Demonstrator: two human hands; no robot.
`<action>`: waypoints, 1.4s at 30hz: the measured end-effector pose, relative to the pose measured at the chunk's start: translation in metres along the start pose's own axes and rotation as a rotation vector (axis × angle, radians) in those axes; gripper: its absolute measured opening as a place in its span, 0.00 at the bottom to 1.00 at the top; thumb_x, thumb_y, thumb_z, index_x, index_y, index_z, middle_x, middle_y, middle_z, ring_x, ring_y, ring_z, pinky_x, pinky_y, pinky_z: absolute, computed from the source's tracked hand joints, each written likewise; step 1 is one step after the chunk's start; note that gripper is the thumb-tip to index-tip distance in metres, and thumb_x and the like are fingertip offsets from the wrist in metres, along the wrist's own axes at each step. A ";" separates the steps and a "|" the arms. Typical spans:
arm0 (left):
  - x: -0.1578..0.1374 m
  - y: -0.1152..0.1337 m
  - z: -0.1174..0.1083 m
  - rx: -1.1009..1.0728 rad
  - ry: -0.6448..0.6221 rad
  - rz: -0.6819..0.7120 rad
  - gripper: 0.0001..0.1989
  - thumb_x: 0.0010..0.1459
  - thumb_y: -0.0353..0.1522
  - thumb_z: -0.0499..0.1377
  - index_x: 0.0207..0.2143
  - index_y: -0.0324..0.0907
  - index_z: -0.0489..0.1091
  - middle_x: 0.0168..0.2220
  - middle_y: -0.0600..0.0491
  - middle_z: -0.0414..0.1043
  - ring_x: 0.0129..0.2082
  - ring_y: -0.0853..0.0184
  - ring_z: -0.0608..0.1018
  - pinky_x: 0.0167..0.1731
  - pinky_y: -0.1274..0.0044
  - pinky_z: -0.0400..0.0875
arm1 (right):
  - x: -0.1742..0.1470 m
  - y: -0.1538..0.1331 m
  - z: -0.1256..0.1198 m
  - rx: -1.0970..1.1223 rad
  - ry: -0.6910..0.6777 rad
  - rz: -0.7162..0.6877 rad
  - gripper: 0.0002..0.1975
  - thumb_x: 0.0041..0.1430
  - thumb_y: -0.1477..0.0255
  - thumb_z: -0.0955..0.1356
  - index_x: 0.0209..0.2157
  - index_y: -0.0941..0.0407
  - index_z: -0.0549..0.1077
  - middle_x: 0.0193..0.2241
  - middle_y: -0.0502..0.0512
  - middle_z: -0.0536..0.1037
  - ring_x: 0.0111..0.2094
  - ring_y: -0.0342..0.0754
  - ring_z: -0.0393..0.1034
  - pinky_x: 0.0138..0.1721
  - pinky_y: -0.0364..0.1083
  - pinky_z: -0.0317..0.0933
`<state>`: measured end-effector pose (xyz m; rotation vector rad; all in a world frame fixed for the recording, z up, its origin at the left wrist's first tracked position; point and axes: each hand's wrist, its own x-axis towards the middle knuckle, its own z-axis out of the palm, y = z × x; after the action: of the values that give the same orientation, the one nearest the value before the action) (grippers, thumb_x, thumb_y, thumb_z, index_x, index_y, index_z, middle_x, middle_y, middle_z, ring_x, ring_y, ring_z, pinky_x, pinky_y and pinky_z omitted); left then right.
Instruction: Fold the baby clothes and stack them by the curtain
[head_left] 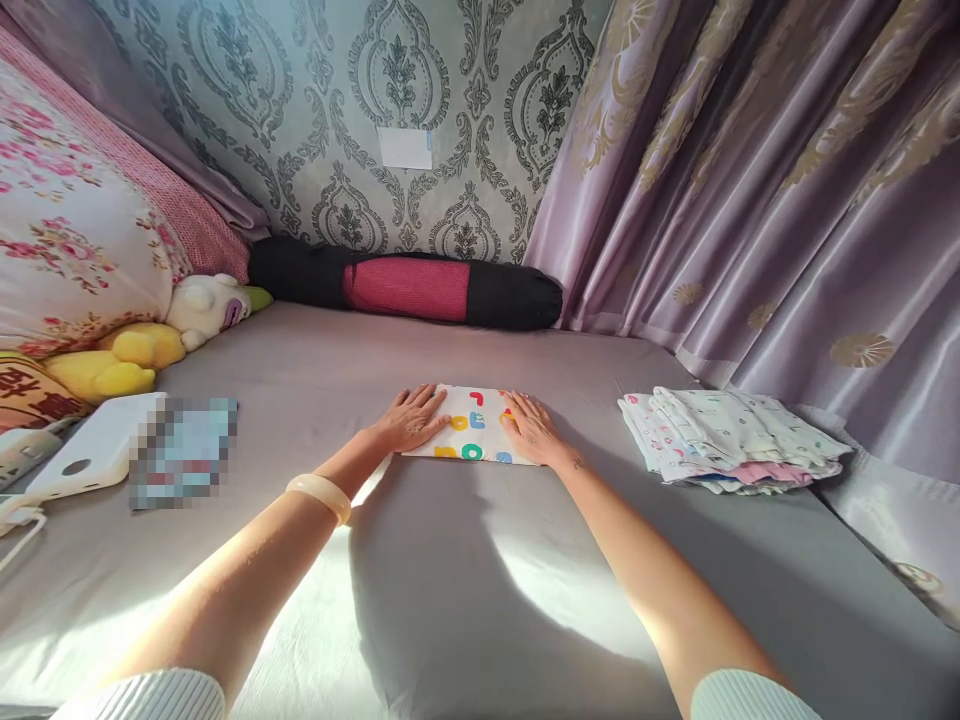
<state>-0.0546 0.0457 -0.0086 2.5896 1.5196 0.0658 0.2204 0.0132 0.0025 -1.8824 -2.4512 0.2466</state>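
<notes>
A folded white cloth (480, 425) with colourful letter-like shapes lies flat on the grey bed sheet (465, 560). My left hand (414, 416) rests flat over its left end, fingers stretched out. On the right end, my right hand (531, 428) lies palm down with its fingers extended. Both hands touch the cloth from above, and neither grips it. Parts of the two ends are hidden under my palms. A cream bangle (321, 497) circles my left wrist.
A stack of folded printed cloths (739, 438) sits to the right, near the purple curtain (720, 200). At left are a white box-like device (94, 450), a blurred packet (184, 455) and plush toys (120, 362). Along the back wall lies a black-and-red bolster-shaped bag (409, 288).
</notes>
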 end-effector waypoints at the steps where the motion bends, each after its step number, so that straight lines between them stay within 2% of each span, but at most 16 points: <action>1: 0.000 0.003 -0.001 0.002 -0.010 -0.007 0.35 0.67 0.49 0.35 0.69 0.40 0.45 0.70 0.43 0.44 0.69 0.56 0.49 0.64 0.57 0.44 | 0.000 -0.002 -0.001 0.004 -0.008 0.010 0.30 0.69 0.63 0.49 0.69 0.57 0.46 0.70 0.55 0.46 0.69 0.48 0.38 0.67 0.54 0.36; 3: -0.002 0.014 -0.004 0.018 0.005 -0.048 0.33 0.67 0.47 0.37 0.68 0.39 0.48 0.69 0.41 0.45 0.69 0.54 0.50 0.64 0.56 0.46 | 0.000 -0.012 -0.003 -0.001 0.009 0.050 0.29 0.68 0.66 0.51 0.68 0.58 0.48 0.69 0.57 0.47 0.69 0.50 0.39 0.67 0.56 0.35; 6: -0.008 0.042 -0.001 0.049 0.138 -0.117 0.27 0.68 0.40 0.38 0.64 0.38 0.57 0.68 0.41 0.49 0.68 0.54 0.51 0.64 0.56 0.47 | -0.003 -0.037 0.001 -0.026 0.122 0.102 0.28 0.67 0.71 0.51 0.66 0.61 0.53 0.69 0.61 0.49 0.69 0.52 0.40 0.66 0.57 0.35; 9: -0.014 0.070 0.011 0.053 0.222 -0.093 0.27 0.69 0.39 0.36 0.64 0.38 0.57 0.68 0.42 0.51 0.69 0.56 0.51 0.65 0.59 0.45 | -0.008 -0.064 0.010 -0.010 0.190 0.080 0.28 0.67 0.70 0.52 0.65 0.63 0.56 0.68 0.63 0.49 0.69 0.53 0.39 0.66 0.57 0.36; 12: -0.017 0.082 0.022 0.054 0.213 -0.085 0.28 0.69 0.39 0.35 0.65 0.38 0.55 0.68 0.43 0.52 0.68 0.56 0.52 0.65 0.59 0.46 | -0.012 -0.077 0.019 0.000 0.217 0.066 0.28 0.67 0.69 0.53 0.65 0.63 0.56 0.68 0.63 0.51 0.68 0.54 0.41 0.66 0.56 0.36; 23: -0.019 0.084 0.019 0.045 0.146 -0.118 0.27 0.69 0.38 0.36 0.65 0.40 0.54 0.68 0.44 0.51 0.68 0.55 0.52 0.64 0.59 0.47 | -0.012 -0.076 0.022 -0.014 0.223 0.072 0.27 0.68 0.69 0.52 0.64 0.63 0.57 0.67 0.63 0.55 0.67 0.54 0.46 0.66 0.55 0.36; 25: -0.019 0.084 0.017 0.059 0.171 -0.102 0.26 0.68 0.38 0.38 0.64 0.41 0.56 0.67 0.43 0.54 0.67 0.55 0.54 0.63 0.59 0.49 | -0.010 -0.075 0.017 -0.021 0.200 0.059 0.27 0.67 0.69 0.53 0.64 0.62 0.59 0.66 0.64 0.57 0.66 0.55 0.48 0.65 0.55 0.39; 28: -0.013 0.082 0.010 0.065 0.212 -0.070 0.24 0.69 0.37 0.38 0.57 0.41 0.64 0.60 0.43 0.65 0.62 0.56 0.64 0.60 0.62 0.56 | -0.003 -0.071 0.009 -0.025 0.190 0.042 0.24 0.67 0.69 0.53 0.59 0.59 0.66 0.61 0.63 0.65 0.62 0.54 0.56 0.63 0.55 0.45; 30: -0.006 0.079 0.006 0.059 0.244 -0.080 0.24 0.69 0.36 0.37 0.53 0.40 0.67 0.55 0.43 0.69 0.58 0.58 0.68 0.58 0.65 0.59 | 0.003 -0.069 0.004 -0.026 0.223 0.036 0.23 0.68 0.70 0.52 0.57 0.58 0.68 0.60 0.62 0.67 0.63 0.54 0.55 0.64 0.56 0.43; 33: 0.007 0.073 0.006 0.077 0.290 -0.112 0.23 0.68 0.36 0.39 0.57 0.39 0.64 0.62 0.43 0.63 0.63 0.56 0.61 0.61 0.63 0.54 | 0.010 -0.064 0.003 -0.026 0.256 -0.005 0.25 0.68 0.70 0.52 0.61 0.59 0.63 0.66 0.60 0.58 0.67 0.54 0.45 0.66 0.58 0.35; 36: 0.016 0.066 0.012 0.083 0.241 -0.097 0.24 0.67 0.37 0.41 0.63 0.41 0.58 0.67 0.46 0.54 0.68 0.53 0.53 0.63 0.58 0.48 | 0.013 -0.061 0.008 0.000 0.200 -0.022 0.27 0.68 0.69 0.52 0.65 0.59 0.56 0.68 0.58 0.53 0.69 0.53 0.41 0.67 0.59 0.33; 39: 0.019 0.063 0.019 0.064 0.176 -0.087 0.26 0.68 0.37 0.39 0.65 0.42 0.56 0.67 0.47 0.54 0.68 0.54 0.53 0.64 0.57 0.47 | 0.014 -0.059 0.013 0.021 0.135 -0.008 0.28 0.68 0.68 0.51 0.66 0.59 0.55 0.68 0.58 0.51 0.69 0.52 0.41 0.67 0.59 0.35; 42: 0.019 0.062 0.022 0.062 0.169 -0.095 0.26 0.68 0.37 0.38 0.66 0.43 0.55 0.68 0.48 0.53 0.68 0.54 0.53 0.64 0.58 0.47 | 0.015 -0.059 0.015 0.015 0.117 -0.003 0.28 0.69 0.68 0.50 0.67 0.60 0.53 0.68 0.58 0.50 0.69 0.52 0.40 0.67 0.59 0.34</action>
<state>0.0108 0.0306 -0.0223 2.6129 1.7253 0.2368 0.1582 0.0119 -0.0044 -1.8314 -2.3700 0.1496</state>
